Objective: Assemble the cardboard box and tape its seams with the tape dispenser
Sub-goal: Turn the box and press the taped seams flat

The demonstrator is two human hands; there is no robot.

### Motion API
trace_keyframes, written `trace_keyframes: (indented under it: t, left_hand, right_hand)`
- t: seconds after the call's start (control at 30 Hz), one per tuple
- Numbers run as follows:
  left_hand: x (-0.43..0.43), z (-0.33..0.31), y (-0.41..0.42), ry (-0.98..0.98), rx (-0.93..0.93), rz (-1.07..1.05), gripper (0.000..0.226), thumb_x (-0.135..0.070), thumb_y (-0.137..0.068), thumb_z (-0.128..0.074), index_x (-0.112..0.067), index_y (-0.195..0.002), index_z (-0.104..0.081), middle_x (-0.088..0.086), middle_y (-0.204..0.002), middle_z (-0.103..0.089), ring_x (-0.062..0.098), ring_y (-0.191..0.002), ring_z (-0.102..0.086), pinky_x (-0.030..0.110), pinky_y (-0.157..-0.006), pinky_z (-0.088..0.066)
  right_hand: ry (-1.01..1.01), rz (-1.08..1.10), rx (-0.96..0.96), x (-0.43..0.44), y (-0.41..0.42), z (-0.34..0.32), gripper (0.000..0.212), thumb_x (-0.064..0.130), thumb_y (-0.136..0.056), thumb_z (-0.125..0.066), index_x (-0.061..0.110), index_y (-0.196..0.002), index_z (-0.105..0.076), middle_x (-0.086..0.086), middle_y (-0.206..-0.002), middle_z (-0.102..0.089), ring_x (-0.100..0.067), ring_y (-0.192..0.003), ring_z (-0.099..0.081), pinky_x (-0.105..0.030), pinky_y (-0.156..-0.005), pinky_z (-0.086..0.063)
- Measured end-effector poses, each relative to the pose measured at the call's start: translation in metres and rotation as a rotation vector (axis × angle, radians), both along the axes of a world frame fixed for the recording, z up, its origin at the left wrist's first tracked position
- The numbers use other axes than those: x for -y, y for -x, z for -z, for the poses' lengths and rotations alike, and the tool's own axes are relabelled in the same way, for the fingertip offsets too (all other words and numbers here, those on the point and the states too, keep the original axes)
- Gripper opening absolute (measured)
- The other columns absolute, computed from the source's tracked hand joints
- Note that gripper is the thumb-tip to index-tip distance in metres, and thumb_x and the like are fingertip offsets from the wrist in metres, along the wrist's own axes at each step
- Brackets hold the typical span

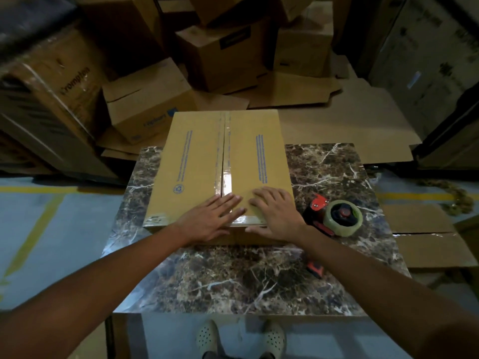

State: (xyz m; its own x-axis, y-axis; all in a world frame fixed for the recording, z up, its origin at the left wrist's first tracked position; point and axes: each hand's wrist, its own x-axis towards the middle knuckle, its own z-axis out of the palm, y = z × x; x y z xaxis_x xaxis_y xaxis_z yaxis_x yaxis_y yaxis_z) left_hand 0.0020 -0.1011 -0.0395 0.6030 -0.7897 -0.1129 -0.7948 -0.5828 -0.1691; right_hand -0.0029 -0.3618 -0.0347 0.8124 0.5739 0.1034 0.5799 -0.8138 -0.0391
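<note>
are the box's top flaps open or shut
Shut: the cardboard box flaps lie flat, meeting at a taped centre seam.

A small table (233, 286) with a dark brown marble-patterned top, veined in white, fills the middle of the frame. A closed cardboard box (191, 161) sits on its far half, left of centre, its far end reaching past the table's back edge. Just right of the box, in the right middle of the frame, a red and black tape dispenser (334, 216) with a clear roll lies on its side on the tabletop. Nearer the front right, a small red and black object (315, 269) rests on the marble, partly hidden by a forearm. The near half of the top shows bare marble.
</note>
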Motion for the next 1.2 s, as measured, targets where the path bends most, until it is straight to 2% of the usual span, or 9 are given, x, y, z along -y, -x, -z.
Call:
trace_keyframes:
  t: [0.13, 0.23, 0.33, 0.47, 0.6, 0.7, 0.9, 1.07, 1.2]
  left_hand:
    - [-0.025, -0.007, -0.004, -0.009, 0.005, -0.012, 0.073, -0.058, -0.099, -0.019, -0.012, -0.155, -0.011, 0.011, -0.161, -0.012, 0.028, -0.149, -0.012, 0.044, -0.118, -0.022]
    - [-0.044, -0.005, -0.005, 0.005, -0.013, -0.079, 0.075, -0.059, -0.099, -0.017, -0.009, -0.154, -0.011, 0.012, -0.161, -0.015, 0.027, -0.148, -0.013, 0.042, -0.117, -0.017]
    - [-0.048, 0.001, -0.001, 0.019, -0.018, -0.108, 0.074, -0.06, -0.099, -0.014, -0.01, -0.154, -0.006, 0.012, -0.161, -0.014, 0.026, -0.149, -0.012, 0.04, -0.118, -0.011]
    - [-0.051, 0.009, 0.0, 0.061, 0.0, -0.119, 0.076, -0.062, -0.097, -0.016, -0.012, -0.154, -0.006, 0.012, -0.16, -0.014, 0.025, -0.148, -0.015, 0.041, -0.119, -0.019]
    - [-0.052, 0.012, -0.001, 0.068, 0.025, -0.096, 0.08, -0.066, -0.094, -0.01, -0.013, -0.153, -0.003, 0.013, -0.16, -0.012, 0.026, -0.148, -0.013, 0.042, -0.119, -0.02]
    - [-0.052, 0.01, 0.0, 0.043, 0.021, -0.088, 0.088, -0.071, -0.09, -0.016, -0.012, -0.154, 0.0, 0.011, -0.161, -0.003, 0.025, -0.149, -0.006, 0.041, -0.121, -0.013]
    - [-0.079, 0.005, -0.001, 0.116, -0.059, -0.183, 0.079, -0.068, -0.093, -0.001, -0.017, -0.154, 0.009, 0.005, -0.162, 0.009, 0.019, -0.149, 0.007, 0.045, -0.122, -0.007]
    - [-0.126, 0.007, 0.002, 0.132, -0.022, -0.173, 0.08, -0.068, -0.096, -0.011, -0.014, -0.155, -0.006, 0.006, -0.163, 0.0, 0.019, -0.15, 0.004, 0.043, -0.122, -0.007]
    - [-0.128, 0.019, 0.003, 0.198, 0.084, -0.166, 0.077, -0.066, -0.096, -0.025, -0.012, -0.15, -0.03, 0.011, -0.159, -0.025, 0.024, -0.148, -0.019, 0.045, -0.117, -0.026]
  right_hand:
    - [-0.053, 0.041, 0.039, -0.023, 0.004, -0.009, 0.066, 0.074, -0.088, -0.033, 0.023, -0.12, -0.06, -0.008, -0.137, -0.054, -0.029, -0.129, -0.048, -0.051, -0.105, -0.039]
    - [-0.101, -0.02, 0.011, -0.05, 0.009, -0.007, 0.06, 0.065, -0.093, -0.034, 0.021, -0.128, -0.053, -0.011, -0.143, -0.049, -0.028, -0.134, -0.043, -0.049, -0.109, -0.038]
    - [0.02, -0.052, 0.025, -0.066, 0.014, 0.003, 0.065, 0.064, -0.097, -0.023, 0.017, -0.137, -0.045, -0.015, -0.147, -0.044, -0.03, -0.135, -0.041, -0.049, -0.108, -0.037]
    - [0.164, -0.071, 0.079, -0.067, 0.012, 0.008, 0.06, 0.055, -0.101, -0.025, 0.012, -0.138, -0.044, -0.019, -0.145, -0.046, -0.035, -0.133, -0.044, -0.048, -0.101, -0.041]
    - [0.213, -0.083, 0.087, -0.067, 0.01, 0.01, 0.06, 0.059, -0.099, -0.034, 0.013, -0.137, -0.045, -0.018, -0.143, -0.048, -0.034, -0.132, -0.045, -0.048, -0.098, -0.044]
    - [0.251, -0.087, 0.072, -0.066, 0.011, 0.005, 0.074, 0.072, -0.087, -0.045, 0.015, -0.134, -0.048, -0.016, -0.14, -0.051, -0.033, -0.13, -0.048, -0.047, -0.096, -0.045]
    - [0.076, 0.074, -0.007, -0.088, 0.021, -0.009, 0.071, 0.073, -0.092, -0.019, 0.022, -0.131, -0.048, -0.011, -0.142, -0.048, -0.028, -0.128, -0.046, -0.048, -0.103, -0.041]
    - [0.04, 0.099, 0.064, -0.116, 0.023, 0.0, 0.062, 0.066, -0.095, -0.033, 0.018, -0.132, -0.047, -0.015, -0.14, -0.05, -0.03, -0.125, -0.049, -0.046, -0.101, -0.041]
    - [0.156, 0.094, 0.08, -0.119, 0.021, 0.008, 0.073, 0.067, -0.097, -0.028, 0.012, -0.143, -0.039, -0.02, -0.146, -0.046, -0.035, -0.13, -0.045, -0.048, -0.101, -0.042]
